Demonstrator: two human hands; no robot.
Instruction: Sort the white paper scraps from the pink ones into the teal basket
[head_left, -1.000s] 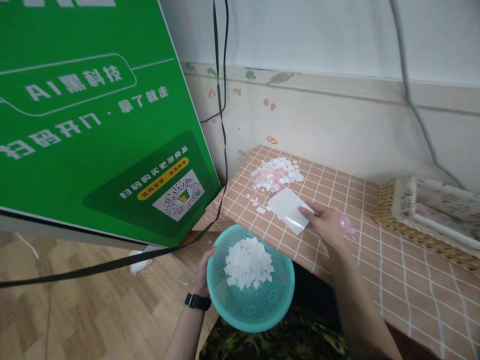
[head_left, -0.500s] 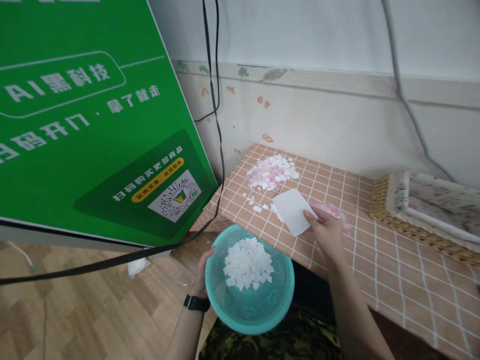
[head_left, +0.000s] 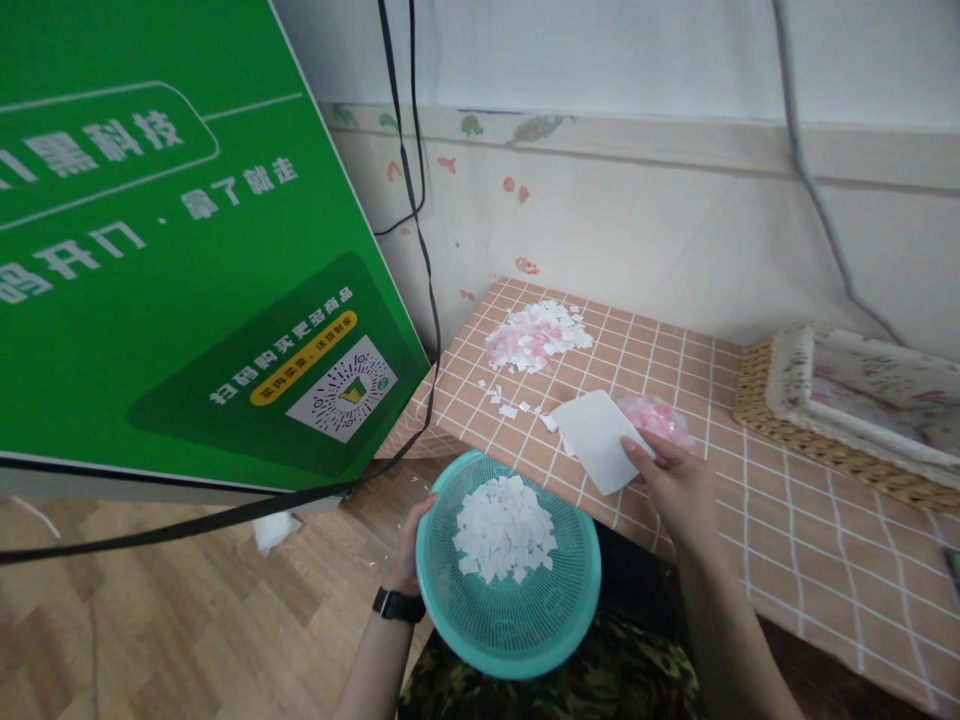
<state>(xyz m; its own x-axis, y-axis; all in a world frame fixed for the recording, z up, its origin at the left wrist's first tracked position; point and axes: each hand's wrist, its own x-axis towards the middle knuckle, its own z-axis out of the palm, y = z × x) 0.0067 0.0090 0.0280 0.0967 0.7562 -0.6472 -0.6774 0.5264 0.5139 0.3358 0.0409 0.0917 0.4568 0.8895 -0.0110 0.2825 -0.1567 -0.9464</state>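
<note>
What worries me most is the teal colander (head_left: 517,635): my left grip (head_left: 410,548) is clasped on its left rim alone, so a tilt there could spill the white paper scraps (head_left: 504,528) inside. My right grip (head_left: 677,483) pinches a white card (head_left: 600,440) near one corner, so pressing might twist it loose. From that pinch, the card extends left over the bench (head_left: 705,375), toward some stray scraps (head_left: 508,411).

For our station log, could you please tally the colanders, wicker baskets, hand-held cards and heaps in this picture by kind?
Turquoise colander: 1
Lined wicker basket: 1
White card: 1
White scrap heap: 1
Pink-and-white scrap heap: 1
Pink heap: 1
Total: 6
</note>
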